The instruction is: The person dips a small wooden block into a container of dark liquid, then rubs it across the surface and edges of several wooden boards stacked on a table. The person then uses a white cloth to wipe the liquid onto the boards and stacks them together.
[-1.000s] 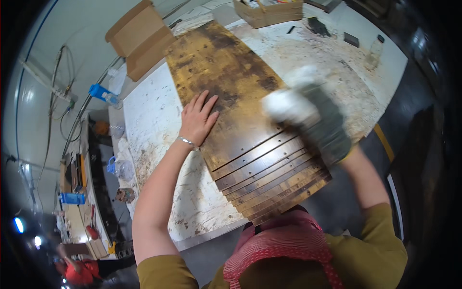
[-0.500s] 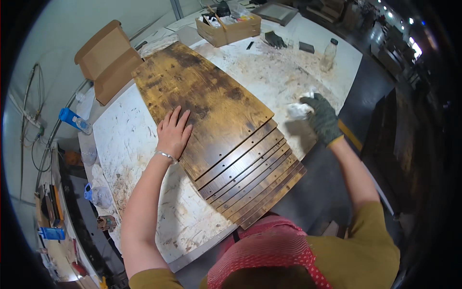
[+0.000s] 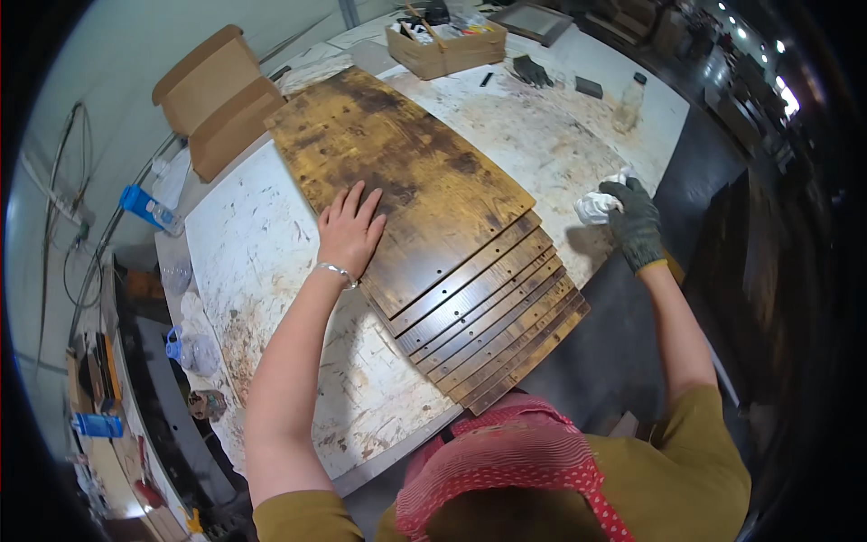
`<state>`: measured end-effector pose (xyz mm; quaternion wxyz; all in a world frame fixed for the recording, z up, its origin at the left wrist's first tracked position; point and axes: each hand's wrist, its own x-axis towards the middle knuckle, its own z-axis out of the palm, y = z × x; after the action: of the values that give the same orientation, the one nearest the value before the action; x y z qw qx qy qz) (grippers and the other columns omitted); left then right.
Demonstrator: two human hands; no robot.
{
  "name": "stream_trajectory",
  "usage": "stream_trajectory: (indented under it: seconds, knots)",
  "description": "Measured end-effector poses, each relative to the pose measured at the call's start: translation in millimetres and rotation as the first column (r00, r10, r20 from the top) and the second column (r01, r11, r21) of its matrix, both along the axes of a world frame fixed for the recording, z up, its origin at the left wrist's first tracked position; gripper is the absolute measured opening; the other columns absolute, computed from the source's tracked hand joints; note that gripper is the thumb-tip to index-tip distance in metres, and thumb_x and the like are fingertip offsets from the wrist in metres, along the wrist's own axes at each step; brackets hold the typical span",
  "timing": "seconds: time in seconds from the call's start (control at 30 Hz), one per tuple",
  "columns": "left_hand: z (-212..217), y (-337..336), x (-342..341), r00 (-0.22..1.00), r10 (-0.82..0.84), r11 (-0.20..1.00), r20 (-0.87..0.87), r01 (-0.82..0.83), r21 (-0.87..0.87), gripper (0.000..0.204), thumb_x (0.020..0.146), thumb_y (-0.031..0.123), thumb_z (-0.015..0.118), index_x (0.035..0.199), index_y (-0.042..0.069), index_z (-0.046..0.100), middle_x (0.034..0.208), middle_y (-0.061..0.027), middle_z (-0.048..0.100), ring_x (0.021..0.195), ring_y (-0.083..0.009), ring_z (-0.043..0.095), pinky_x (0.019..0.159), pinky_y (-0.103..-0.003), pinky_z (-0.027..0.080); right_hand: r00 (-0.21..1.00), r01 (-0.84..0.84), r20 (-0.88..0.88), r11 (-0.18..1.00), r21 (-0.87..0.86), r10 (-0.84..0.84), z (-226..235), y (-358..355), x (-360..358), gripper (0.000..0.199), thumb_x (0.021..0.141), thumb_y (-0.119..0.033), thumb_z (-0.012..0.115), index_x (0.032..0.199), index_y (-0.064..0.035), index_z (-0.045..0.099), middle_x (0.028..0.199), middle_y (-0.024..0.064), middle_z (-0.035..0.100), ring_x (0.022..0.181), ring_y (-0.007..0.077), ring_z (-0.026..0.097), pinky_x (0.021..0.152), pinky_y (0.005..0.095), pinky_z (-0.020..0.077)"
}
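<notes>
A stack of brown wood-grain boards [image 3: 388,144] lies aslant on the white, stained table. Their near ends are staggered like steps, with small drilled holes along the edges. My left hand [image 3: 352,233], bare with a bracelet at the wrist, rests flat on the top board near its left edge, fingers spread. Off the right side of the stack, my right hand [image 3: 638,228] wears a dark glove and grips a crumpled white rag [image 3: 596,208]. The rag is apart from the boards.
An open cardboard box [image 3: 230,117] stands at the far left. Along the back are a carton of supplies [image 3: 447,56], a loose dark glove [image 3: 531,71], a dark block [image 3: 589,88] and a glass bottle [image 3: 629,104]. Blue-capped bottles [image 3: 149,208] line the left edge.
The whole view has shifted, so the table and boards sit farther right in the picture. My right hand has moved slightly away from the boards with the rag; my left stays on the top board.
</notes>
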<state>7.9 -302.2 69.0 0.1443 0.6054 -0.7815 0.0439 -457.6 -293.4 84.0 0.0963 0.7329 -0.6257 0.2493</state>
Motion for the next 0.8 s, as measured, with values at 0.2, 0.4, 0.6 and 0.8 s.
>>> stream_trajectory:
  seconds: [0.2, 0.4, 0.6, 0.8]
  knots:
    - [-6.5, 4.8, 4.4, 1.0, 0.0, 1.0, -0.006, 0.0, 0.008, 0.047, 0.094, 0.041, 0.041, 0.136, 0.021, 0.044, 0.146, -0.0076, 0.034, 0.133, -0.0298, 0.031, 0.107, -0.046, 0.023, 0.839, -0.48, 0.301, 0.877, 0.015, 0.454, -11.2, 79.9, 225.9, 0.021, 0.089, -0.014, 0.049, 0.104, -0.0034, 0.057, 0.1, 0.0144, 0.058, 0.094, 0.0271, 0.057, 0.086, 0.0387, 0.0459]
    - [-3.1, 4.3, 7.6, 1.0, 0.001, 1.0, -0.007, -0.001, 0.028, 0.047, 0.095, 0.041, 0.039, 0.137, 0.021, 0.043, 0.147, -0.0069, 0.033, 0.133, -0.0292, 0.031, 0.108, -0.045, 0.022, 0.486, -0.847, 0.361, 0.531, -0.031, 0.796, -10.5, 117.7, 245.8, 0.026, 0.082, -0.015, 0.052, 0.104, -0.0034, 0.061, 0.112, 0.0165, 0.056, 0.101, 0.0326, 0.056, 0.09, 0.0452, 0.0441]
    - [-4.7, 6.7, 7.1, 1.0, 0.01, 1.0, -0.022, -0.01, 0.017, 0.046, 0.096, 0.04, 0.038, 0.136, 0.021, 0.043, 0.145, -0.008, 0.035, 0.133, -0.0295, 0.03, 0.109, -0.045, 0.022, 0.985, 0.064, 0.147, 0.988, 0.144, -0.085, -7.0, 46.4, 46.6, 0.027, 0.082, -0.008, 0.046, 0.105, -0.0024, 0.061, 0.106, 0.0171, 0.06, 0.101, 0.0321, 0.056, 0.093, 0.0386, 0.0425]
    - [-5.5, 1.9, 4.4, 1.0, -0.007, 1.0, -0.016, 0.007, -0.028, 0.045, 0.095, 0.04, 0.04, 0.135, 0.021, 0.045, 0.144, -0.0078, 0.037, 0.133, -0.029, 0.032, 0.108, -0.045, 0.024, 0.903, -0.426, 0.037, 0.904, -0.033, 0.428, -30.0, 142.9, 223.2, 0.03, 0.084, -0.012, 0.049, 0.111, -0.0016, 0.053, 0.108, 0.0158, 0.055, 0.1, 0.0319, 0.053, 0.092, 0.0412, 0.0413]
